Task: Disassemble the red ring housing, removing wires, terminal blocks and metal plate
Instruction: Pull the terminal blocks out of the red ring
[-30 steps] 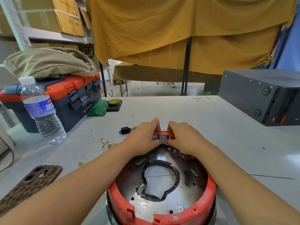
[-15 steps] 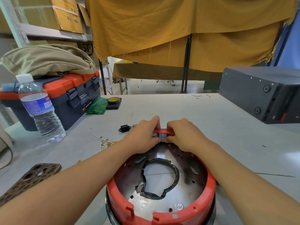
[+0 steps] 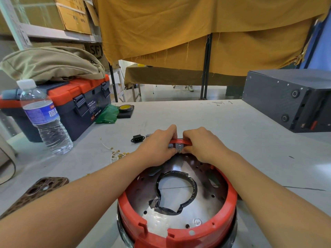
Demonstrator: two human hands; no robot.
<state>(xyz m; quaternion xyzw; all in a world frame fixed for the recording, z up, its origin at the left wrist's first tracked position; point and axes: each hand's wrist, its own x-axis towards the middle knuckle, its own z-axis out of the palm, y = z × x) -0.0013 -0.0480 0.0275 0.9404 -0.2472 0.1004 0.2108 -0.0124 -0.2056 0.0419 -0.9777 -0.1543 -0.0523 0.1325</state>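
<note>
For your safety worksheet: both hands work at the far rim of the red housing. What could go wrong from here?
1. Both hands, left and right, pinch the small grey terminal block on the red plastic ring housing; forcing it may crack the rim.
2. A slip could scrape fingers on the perforated metal plate.

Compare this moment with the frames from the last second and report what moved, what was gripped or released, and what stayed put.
Nothing visibly changed. Both the left hand and the right hand keep gripping the far rim of the red ring housing, fingers at the small grey terminal block. The metal plate, loose wires, black socket and water bottle lie as before.
</note>
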